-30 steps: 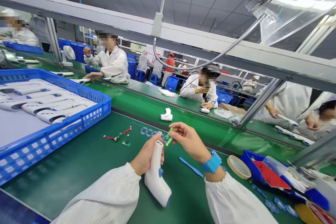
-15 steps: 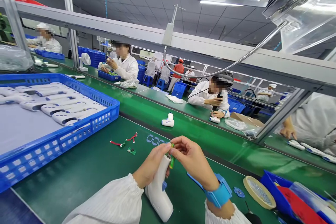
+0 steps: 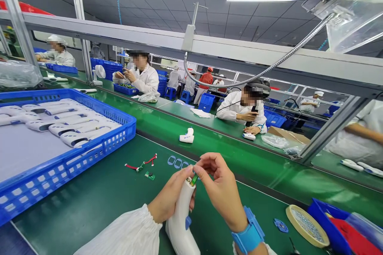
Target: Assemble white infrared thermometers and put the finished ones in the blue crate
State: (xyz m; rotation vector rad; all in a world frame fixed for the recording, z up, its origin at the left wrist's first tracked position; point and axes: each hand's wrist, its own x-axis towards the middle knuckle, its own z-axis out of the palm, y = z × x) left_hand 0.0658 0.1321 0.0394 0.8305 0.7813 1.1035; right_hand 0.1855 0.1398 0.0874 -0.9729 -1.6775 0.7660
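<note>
One white housing [image 3: 180, 219] sits in the left hand [image 3: 167, 200].

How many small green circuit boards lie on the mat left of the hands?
2 visible: the board with red wires, and a separate board below and to its right. The left hand might hide more.

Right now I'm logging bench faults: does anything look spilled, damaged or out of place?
Nothing stands out: no spill or damage shows. The left hand holds the white housing, the right hand a green part.
</note>
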